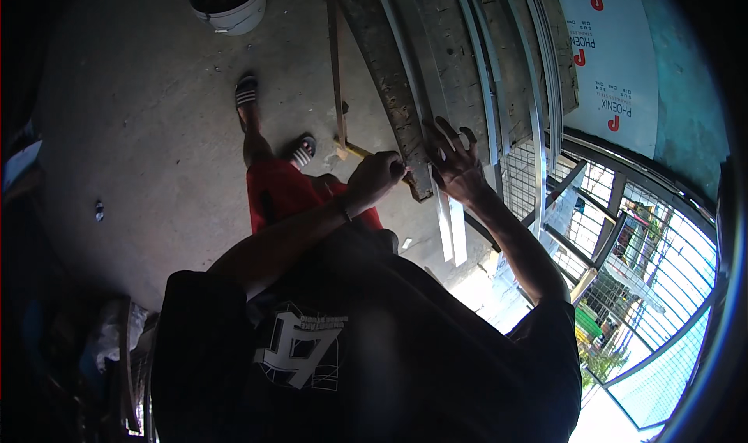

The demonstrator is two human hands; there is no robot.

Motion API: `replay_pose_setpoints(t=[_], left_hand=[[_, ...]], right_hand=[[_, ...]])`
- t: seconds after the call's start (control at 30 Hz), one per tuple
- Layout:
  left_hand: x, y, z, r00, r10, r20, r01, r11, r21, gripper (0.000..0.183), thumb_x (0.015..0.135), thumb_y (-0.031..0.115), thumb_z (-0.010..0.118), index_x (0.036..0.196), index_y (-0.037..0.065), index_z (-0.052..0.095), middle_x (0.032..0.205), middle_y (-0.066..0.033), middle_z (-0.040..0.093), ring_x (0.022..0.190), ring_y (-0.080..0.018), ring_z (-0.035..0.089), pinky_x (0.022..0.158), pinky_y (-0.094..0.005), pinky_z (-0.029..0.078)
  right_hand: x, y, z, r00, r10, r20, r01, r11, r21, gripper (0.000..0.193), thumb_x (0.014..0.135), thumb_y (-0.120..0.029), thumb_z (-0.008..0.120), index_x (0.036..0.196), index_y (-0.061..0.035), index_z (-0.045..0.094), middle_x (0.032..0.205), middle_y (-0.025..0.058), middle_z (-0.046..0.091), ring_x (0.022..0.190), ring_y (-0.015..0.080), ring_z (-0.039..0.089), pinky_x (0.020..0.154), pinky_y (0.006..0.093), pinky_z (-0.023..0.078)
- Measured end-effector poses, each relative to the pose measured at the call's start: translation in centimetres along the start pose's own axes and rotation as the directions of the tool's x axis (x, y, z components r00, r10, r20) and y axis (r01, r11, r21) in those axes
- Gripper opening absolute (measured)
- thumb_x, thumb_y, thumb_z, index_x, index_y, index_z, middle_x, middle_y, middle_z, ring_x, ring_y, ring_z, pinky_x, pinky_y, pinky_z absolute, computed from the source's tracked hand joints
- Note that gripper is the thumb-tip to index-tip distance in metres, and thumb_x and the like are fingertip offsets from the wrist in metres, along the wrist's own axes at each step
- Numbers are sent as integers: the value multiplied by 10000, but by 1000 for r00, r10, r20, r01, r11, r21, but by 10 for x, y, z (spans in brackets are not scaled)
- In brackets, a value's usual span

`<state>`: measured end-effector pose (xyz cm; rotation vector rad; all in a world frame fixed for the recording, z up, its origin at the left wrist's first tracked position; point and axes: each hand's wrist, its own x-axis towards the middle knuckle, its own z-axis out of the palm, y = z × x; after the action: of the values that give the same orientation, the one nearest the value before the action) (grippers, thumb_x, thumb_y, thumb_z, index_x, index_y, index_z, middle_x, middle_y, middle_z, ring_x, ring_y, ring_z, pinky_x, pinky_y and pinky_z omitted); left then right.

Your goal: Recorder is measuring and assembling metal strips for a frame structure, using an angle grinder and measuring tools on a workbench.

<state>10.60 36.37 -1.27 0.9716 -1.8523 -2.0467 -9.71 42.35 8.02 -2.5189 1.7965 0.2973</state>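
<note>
My left hand (375, 180) is closed, its fingertips at the near end of a worn wooden workbench (383, 92). A tiny reddish tip shows by the fingers, but what they pinch is too small to make out. Just right of it, my right hand (456, 164) lies with fingers spread over a long grey metal strip (409, 53). This strip runs lengthwise along the bench top. Below the right hand, bright strip ends (452, 229) stick out past the bench edge.
More long metal strips (477, 61) lie along the bench's right side. Blue-white printed sheets (615, 61) stand beyond them, above a wire-mesh gate (647, 248). A white bucket (240, 18) with dark contents stands on the concrete floor (148, 131). A thin bench leg (336, 77) is near my sandalled feet.
</note>
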Motion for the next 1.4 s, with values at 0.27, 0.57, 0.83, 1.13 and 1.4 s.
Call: replay_pose_setpoints(t=[0.27,0.57,0.83,1.13,1.4], left_hand=[[1,-2,-11,997,52,-58,-54,998,-44,279,948,269,659,850,8,649,723,-163,649,673,-327,661,649,-436,486],[3,-9,-18,995,44,-85,-50,997,-59,294,944,260,664,819,-3,626,690,-162,630,657,-312,655,634,-424,480],[4,9,-34,997,-71,-6,69,981,-183,267,981,258,622,879,13,652,673,-111,643,613,-220,651,608,-372,483],[10,5,-25,993,34,112,-11,981,-196,288,1031,278,586,906,24,639,631,-38,604,590,-125,594,569,-313,454],[22,9,40,1000,21,3,-21,997,69,258,1001,265,588,932,26,655,657,-104,677,638,-265,710,645,-432,537]], right_hand=[[-5,-8,14,995,4,-98,-6,1000,-20,293,836,-163,638,1104,-79,720,1540,97,479,1458,230,391,1150,514,236],[-2,-8,18,998,6,-69,-10,999,-47,251,786,-143,649,1021,-71,704,1488,121,506,1421,251,434,1137,531,280],[25,-4,-13,917,334,-217,-269,921,281,167,774,-61,752,911,-47,657,1434,147,532,1328,308,487,1102,496,299],[12,-6,-10,977,160,-139,-131,972,196,177,770,-45,751,926,-27,671,1409,154,562,1300,317,516,1059,484,355],[49,5,-24,936,264,-232,-186,932,309,148,799,-61,735,928,-39,666,1378,141,572,1281,313,514,1046,472,346]])
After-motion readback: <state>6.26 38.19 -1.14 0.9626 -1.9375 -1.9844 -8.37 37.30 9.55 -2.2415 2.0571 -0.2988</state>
